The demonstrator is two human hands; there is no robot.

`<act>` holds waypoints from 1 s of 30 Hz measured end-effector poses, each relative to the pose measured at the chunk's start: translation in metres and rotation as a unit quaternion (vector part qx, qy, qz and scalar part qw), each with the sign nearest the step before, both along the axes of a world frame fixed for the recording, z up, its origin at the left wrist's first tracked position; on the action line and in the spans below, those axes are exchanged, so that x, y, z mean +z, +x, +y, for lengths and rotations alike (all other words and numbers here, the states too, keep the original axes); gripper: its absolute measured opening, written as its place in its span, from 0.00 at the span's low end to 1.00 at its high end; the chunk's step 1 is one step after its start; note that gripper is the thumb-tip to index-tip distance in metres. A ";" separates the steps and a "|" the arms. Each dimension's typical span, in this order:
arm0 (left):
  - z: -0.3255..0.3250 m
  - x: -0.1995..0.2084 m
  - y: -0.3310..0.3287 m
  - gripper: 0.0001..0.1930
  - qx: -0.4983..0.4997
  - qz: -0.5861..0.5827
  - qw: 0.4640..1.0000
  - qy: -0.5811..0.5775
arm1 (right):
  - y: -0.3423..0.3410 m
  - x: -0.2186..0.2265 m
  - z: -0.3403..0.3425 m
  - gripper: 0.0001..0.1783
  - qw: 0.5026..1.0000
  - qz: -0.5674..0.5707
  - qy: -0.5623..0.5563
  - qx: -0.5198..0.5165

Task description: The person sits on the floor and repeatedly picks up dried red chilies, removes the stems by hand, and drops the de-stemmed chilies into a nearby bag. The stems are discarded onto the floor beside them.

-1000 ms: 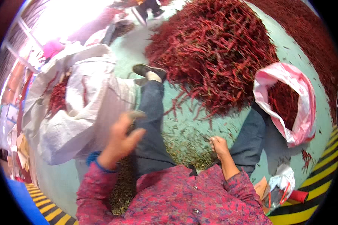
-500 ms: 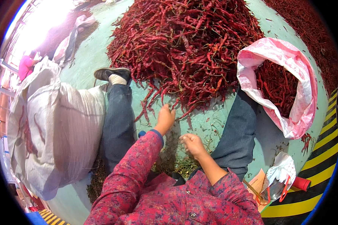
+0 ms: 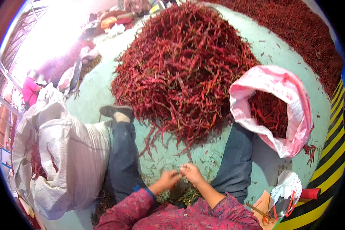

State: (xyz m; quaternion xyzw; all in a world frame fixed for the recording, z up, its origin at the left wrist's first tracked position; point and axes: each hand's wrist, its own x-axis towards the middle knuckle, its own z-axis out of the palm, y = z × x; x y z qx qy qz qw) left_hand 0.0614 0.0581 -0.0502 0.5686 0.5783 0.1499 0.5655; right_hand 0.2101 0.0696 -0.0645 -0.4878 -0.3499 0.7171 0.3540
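Note:
My left hand (image 3: pixel 166 182) and my right hand (image 3: pixel 192 173) meet between my legs, fingertips almost touching. Both are closed in a pinch; anything between the fingers is too small to make out. Ahead of them rises a big heap of dried red chili peppers (image 3: pixel 184 73), with a few peppers straggling from its near edge. Below my hands, green stem scraps (image 3: pixel 188 195) lie on the floor. To the right stands a pink and white sack (image 3: pixel 301 99), its mouth rolled wide around more red chilies (image 3: pixel 270 115).
On my left a large white woven sack (image 3: pixel 84 161) leans by my leg, some chilies inside. At right lie a red cylinder (image 3: pixel 309 194), a white mask (image 3: pixel 287 186) and a clear container. Yellow-black floor stripes (image 3: pixel 329 168) run beyond. A person in pink (image 3: pixel 30 90) is far left.
My left hand has drawn back from the heap's near edge to meet my right hand. The view has tilted upward, showing more of the heap and background.

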 end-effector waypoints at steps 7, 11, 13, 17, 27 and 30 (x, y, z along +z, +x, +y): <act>-0.028 -0.003 0.005 0.14 0.074 -0.117 0.990 -0.036 | 0.005 -0.004 -0.008 0.09 0.983 -0.066 0.142 0.092; -0.028 -0.004 0.001 0.14 0.063 -0.037 0.997 -0.013 | 0.004 0.019 -0.012 0.10 0.991 -0.056 0.094 0.079; -0.028 -0.011 -0.002 0.14 0.074 -0.034 0.996 0.025 | 0.002 0.024 -0.015 0.10 0.987 -0.045 0.146 0.055; -0.027 0.024 0.007 0.13 0.044 -0.061 0.995 0.060 | 0.004 0.015 -0.014 0.11 0.980 -0.076 0.179 0.050; -0.002 0.011 -0.002 0.11 -0.025 0.054 0.982 0.177 | 0.010 -0.005 -0.007 0.22 0.859 -0.355 0.369 -0.014; 0.049 -0.021 -0.035 0.13 0.152 0.146 0.961 0.176 | 0.008 0.003 -0.006 0.21 0.889 -0.314 0.333 0.011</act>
